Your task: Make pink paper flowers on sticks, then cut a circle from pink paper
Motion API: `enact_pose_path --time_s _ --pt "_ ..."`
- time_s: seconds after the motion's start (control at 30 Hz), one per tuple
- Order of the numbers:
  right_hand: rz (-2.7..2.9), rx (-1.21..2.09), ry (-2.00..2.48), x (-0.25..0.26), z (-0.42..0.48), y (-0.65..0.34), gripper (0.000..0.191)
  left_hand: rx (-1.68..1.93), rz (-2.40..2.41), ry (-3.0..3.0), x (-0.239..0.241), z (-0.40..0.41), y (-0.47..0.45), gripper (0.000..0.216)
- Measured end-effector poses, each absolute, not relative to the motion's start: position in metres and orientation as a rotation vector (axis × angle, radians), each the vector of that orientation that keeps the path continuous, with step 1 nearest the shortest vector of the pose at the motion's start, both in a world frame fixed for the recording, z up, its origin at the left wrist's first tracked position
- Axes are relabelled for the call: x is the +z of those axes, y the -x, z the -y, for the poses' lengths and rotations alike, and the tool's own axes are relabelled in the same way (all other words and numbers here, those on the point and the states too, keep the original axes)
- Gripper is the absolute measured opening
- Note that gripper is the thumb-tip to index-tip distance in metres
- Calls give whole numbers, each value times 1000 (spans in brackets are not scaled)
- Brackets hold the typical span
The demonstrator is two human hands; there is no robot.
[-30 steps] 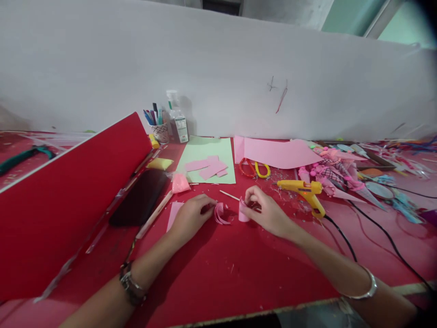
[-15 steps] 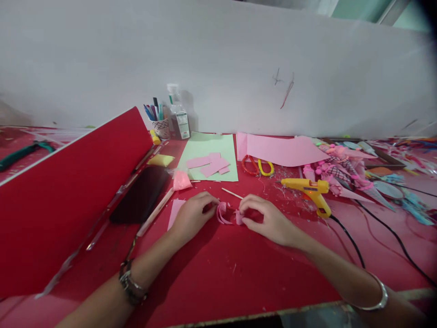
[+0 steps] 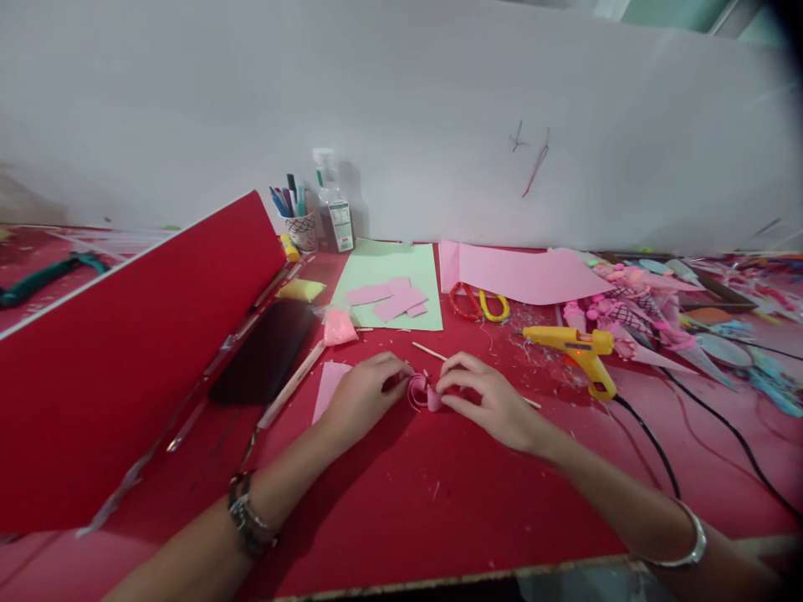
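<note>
A pink paper curl (image 3: 419, 391) sits low on the red bench (image 3: 407, 510), just in front of you, pinched from both sides. Your left hand (image 3: 360, 400) closes a narrow grip on its outer loop, and your right hand (image 3: 493, 403) nips the tighter rolled end. To roll it well, it seems best to press lightly with the fingertips so the coil stays round and does not crease.

A thin wooden stick (image 3: 428, 351) lies just behind your fingers, near enough to be knocked. The yellow glue gun (image 3: 574, 344) rests to the right with its cord trailing towards you. Farther back are scissors (image 3: 478, 306), a green sheet (image 3: 392, 272) carrying cut pink pieces (image 3: 390, 301), and a cup of pens (image 3: 302, 232).
</note>
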State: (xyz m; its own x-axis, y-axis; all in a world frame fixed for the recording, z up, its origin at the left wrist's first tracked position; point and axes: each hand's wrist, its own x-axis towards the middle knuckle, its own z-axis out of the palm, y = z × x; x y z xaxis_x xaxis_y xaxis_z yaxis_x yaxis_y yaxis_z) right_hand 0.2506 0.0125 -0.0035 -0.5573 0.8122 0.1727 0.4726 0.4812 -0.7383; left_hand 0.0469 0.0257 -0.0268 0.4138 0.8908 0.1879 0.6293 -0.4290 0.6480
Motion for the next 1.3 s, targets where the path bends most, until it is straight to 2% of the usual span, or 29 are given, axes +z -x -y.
enact_pose_path --time_s 0.47,0.7,1.3 --pt "2077 670 1081 -8 -17 -260 12 686 -1354 -2175 -26 -28 -45 11" --pt "2203 762 1037 -13 -14 -254 12 688 -1324 -2176 -29 -25 -47 9" --pt "2250 744 1007 -17 -14 -254 12 717 -1262 -2177 -28 -21 -51 11"
